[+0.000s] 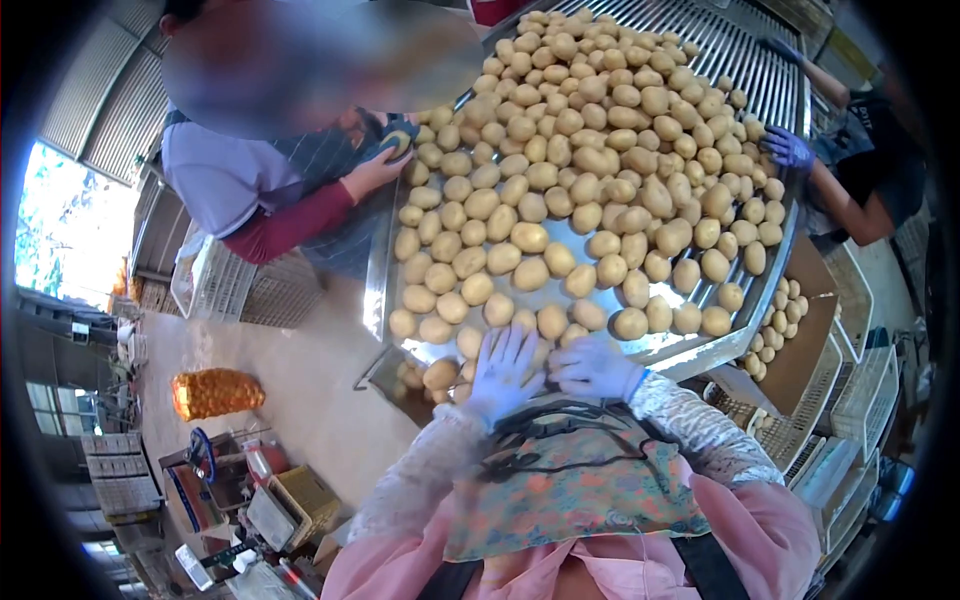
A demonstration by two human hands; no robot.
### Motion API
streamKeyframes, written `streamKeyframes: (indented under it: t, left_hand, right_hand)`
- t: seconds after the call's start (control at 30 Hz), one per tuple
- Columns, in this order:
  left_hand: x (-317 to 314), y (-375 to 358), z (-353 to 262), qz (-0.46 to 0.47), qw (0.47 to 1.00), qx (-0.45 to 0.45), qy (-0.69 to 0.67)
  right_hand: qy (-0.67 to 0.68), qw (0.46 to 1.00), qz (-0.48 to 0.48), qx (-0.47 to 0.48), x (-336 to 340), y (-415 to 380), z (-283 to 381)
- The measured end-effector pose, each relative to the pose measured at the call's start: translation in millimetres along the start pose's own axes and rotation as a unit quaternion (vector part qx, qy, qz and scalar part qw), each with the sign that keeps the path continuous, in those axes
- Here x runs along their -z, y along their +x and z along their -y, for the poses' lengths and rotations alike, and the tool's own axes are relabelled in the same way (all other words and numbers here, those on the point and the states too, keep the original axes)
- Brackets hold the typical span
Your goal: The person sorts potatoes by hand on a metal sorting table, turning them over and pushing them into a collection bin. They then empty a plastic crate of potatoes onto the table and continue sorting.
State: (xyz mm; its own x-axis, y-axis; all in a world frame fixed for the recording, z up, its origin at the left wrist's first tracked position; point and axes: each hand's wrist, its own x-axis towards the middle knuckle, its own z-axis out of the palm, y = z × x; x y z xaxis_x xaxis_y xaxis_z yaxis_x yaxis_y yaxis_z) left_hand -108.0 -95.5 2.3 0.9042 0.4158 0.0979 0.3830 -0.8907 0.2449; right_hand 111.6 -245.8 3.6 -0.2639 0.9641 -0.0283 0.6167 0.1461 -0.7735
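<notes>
Many pale brown potatoes (pixel 620 130) lie heaped on a metal sorting table (pixel 580 245) before me. My left hand (pixel 507 372), in a pale lilac glove, lies flat at the near edge with fingers spread over the potatoes there. Just right of it, my right hand (pixel 597 367) has its gloved fingers bent and close together among the nearest potatoes. Whatever its fingertips hold, if anything, is hidden beneath them. Below the table's near left corner, more potatoes (pixel 440 375) sit in a container beside my left hand.
At the left, a co-worker's hand (pixel 378 172) reaches the table edge. A co-worker's purple glove (pixel 790 148) touches the heap at right. Metal rollers (pixel 735 45) form the far right surface. A full orange net sack (pixel 217 393), crates (pixel 245 285) and a potato-filled cardboard box (pixel 812 320) stand around.
</notes>
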Motion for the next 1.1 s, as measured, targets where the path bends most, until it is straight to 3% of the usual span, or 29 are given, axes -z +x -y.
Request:
streamKeyframes:
  t: [0.03, 0.07, 0.13, 0.17, 0.23, 0.27, 0.33, 0.37, 0.43, 0.47, 0.5, 0.53, 0.57, 0.6, 0.63, 0.67, 0.73, 0.77, 0.83, 0.9, 0.97, 1.0, 1.07, 1.1]
  left_hand:
    - [12, -9, 5, 0.039, 0.998, -0.014, -0.056]
    - [20, -15, 14, 0.079, 0.99, -0.027, -0.111]
    - [12, -20, 52, 0.042, 0.998, 0.006, -0.049]
    - [6, -19, 61, 0.005, 0.999, 0.044, 0.013]
    - [2, 18, 65, -0.013, 0.997, 0.075, 0.013]
    - [2, 40, 66, -0.037, 0.993, 0.109, 0.018]
    - [-13, 80, 27, -0.024, 0.991, 0.129, 0.039]
    - [-21, 92, 7, -0.009, 0.987, 0.152, 0.06]
    - [-43, 91, -6, -0.017, 0.993, 0.117, 0.023]
    - [-50, 88, -7, -0.025, 0.996, 0.086, -0.011]
    - [-26, 78, -12, 0.056, 0.996, 0.049, 0.045]
    - [-10, 60, -9, 0.053, 0.998, 0.021, -0.012]
    - [1, 37, -5, 0.053, 0.996, -0.009, -0.068]
    - [8, 15, 0, 0.058, 0.996, -0.014, -0.066]
    - [13, -3, 5, 0.058, 0.996, -0.03, -0.065]
    - [15, -10, 9, 0.057, 0.995, -0.047, -0.063]
    - [19, -4, 8, 0.067, 0.994, -0.046, -0.068]
    - [19, 0, 6, 0.074, 0.994, -0.04, -0.074]
    - [10, 13, -11, 0.034, 0.996, -0.013, -0.078]
    - [9, 26, -21, -0.012, 0.996, 0.01, -0.083]
    - [12, 38, -32, 0.015, 0.995, -0.052, -0.083]
    - [8, 38, -31, 0.014, 0.995, -0.054, -0.086]
    - [2, 35, -16, 0.021, 0.993, -0.069, -0.092]
    - [14, 37, -12, 0.038, 0.993, -0.041, -0.108]
  right_hand:
    - [-0.131, 0.991, -0.006, -0.027, 15, -18, -10]
    - [-0.132, 0.991, -0.009, -0.032, 33, -35, -9]
    - [-0.249, 0.908, -0.253, -0.223, 64, -60, 1]
    - [-0.249, 0.907, -0.253, -0.226, 65, -60, 0]
    - [-0.365, 0.854, -0.257, -0.267, 60, -52, -1]
    - [-0.366, 0.853, -0.258, -0.27, 53, -42, -1]
    - [-0.317, 0.906, -0.203, -0.195, 33, -12, 1]
    - [-0.318, 0.905, -0.203, -0.197, 24, 0, 2]
    - [-0.275, 0.94, -0.181, -0.09, 15, 18, 2]
    - [-0.277, 0.939, -0.184, -0.091, 29, 18, -4]
    - [-0.127, 0.968, -0.126, -0.177, 53, 16, -14]
    - [0.029, 0.964, -0.063, -0.255, 76, 17, -19]
    - [-0.021, 0.951, -0.207, -0.229, 96, 19, -7]
    - [-0.124, 0.931, -0.286, -0.19, 102, 29, -27]
    - [-0.229, 0.892, -0.36, -0.149, 107, 39, -47]
    - [-0.229, 0.889, -0.366, -0.153, 113, 50, -49]
    - [-0.293, 0.854, -0.17, -0.395, 117, 87, -42]
    - [-0.292, 0.853, -0.172, -0.396, 121, 104, -41]
    - [-0.21, 0.821, -0.046, -0.529, 122, 126, -39]
    - [-0.211, 0.848, -0.061, -0.482, 128, 108, -34]
    - [-0.156, 0.9, -0.066, -0.402, 144, 85, -32]
    - [-0.158, 0.898, -0.066, -0.404, 141, 74, -43]
    - [0.148, 0.911, -0.242, -0.299, 120, 52, -62]
    - [0.202, 0.866, -0.348, -0.295, 109, 35, -49]
